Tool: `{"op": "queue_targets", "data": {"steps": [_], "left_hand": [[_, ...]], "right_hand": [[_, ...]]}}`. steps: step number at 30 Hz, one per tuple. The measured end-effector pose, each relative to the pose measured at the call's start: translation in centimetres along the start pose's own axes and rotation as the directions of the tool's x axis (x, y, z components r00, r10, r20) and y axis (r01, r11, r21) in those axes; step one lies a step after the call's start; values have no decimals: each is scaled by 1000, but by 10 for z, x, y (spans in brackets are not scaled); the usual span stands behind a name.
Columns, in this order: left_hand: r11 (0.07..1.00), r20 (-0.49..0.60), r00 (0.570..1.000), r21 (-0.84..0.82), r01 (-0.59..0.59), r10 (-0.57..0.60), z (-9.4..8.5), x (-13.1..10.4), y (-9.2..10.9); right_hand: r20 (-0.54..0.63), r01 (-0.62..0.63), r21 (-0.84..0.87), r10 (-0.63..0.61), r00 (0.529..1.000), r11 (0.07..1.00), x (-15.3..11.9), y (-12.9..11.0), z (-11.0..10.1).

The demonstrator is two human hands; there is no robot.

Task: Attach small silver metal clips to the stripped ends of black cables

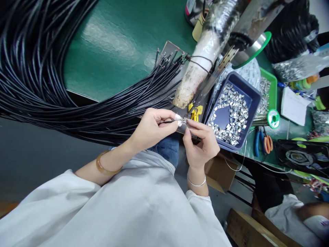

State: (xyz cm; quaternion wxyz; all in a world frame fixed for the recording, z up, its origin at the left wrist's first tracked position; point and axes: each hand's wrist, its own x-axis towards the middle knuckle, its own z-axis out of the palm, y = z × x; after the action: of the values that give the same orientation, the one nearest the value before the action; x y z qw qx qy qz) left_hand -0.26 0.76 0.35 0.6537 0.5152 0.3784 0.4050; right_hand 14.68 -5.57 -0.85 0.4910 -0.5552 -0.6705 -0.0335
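Observation:
My left hand [156, 125] pinches a black cable [167, 121] close to its end, with white coverings on the fingertips. At the tip of that cable sits a small silver connector piece [184, 121], with bits of coloured wire beside it. My right hand [202, 140] has its thumb and fingertips closed in at this piece from the other side; the exact contact is too small to make out. Just beyond the fingers lies a yellow-handled tool [195, 112]. A big bundle of black cables [123, 99] stretches from the left, its stripped ends gathered past my hands.
A blue bin [253, 92] of small metal shells stands right of my hands, before a green tray [273, 89]. A plastic-wrapped tube [197, 72] slants over the green table [118, 41]. Pliers [267, 144], a solder spool [273, 119] and a fan [299, 157] are further right. Another person [290, 216] sits lower right.

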Motion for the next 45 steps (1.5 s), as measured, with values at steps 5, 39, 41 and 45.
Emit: {"op": "queue_targets", "data": {"steps": [5, 39, 41, 45], "left_hand": [[995, -24, 998, 79, -64, 66, 3, 1, 4], [932, 20, 972, 279, -230, 233, -1, 2, 8], [917, 27, 960, 290, -274, 279, -1, 2, 9], [886, 39, 934, 304, -351, 356, -1, 2, 10]], "right_hand": [[-16, 27, -42, -28, 999, 999, 1, 1, 3], [23, -29, -41, 30, 999, 999, 11, -1, 1], [14, -27, -49, 28, 1000, 998, 12, -2, 1], [3, -26, -71, 26, 1000, 997, 14, -4, -1]]}}
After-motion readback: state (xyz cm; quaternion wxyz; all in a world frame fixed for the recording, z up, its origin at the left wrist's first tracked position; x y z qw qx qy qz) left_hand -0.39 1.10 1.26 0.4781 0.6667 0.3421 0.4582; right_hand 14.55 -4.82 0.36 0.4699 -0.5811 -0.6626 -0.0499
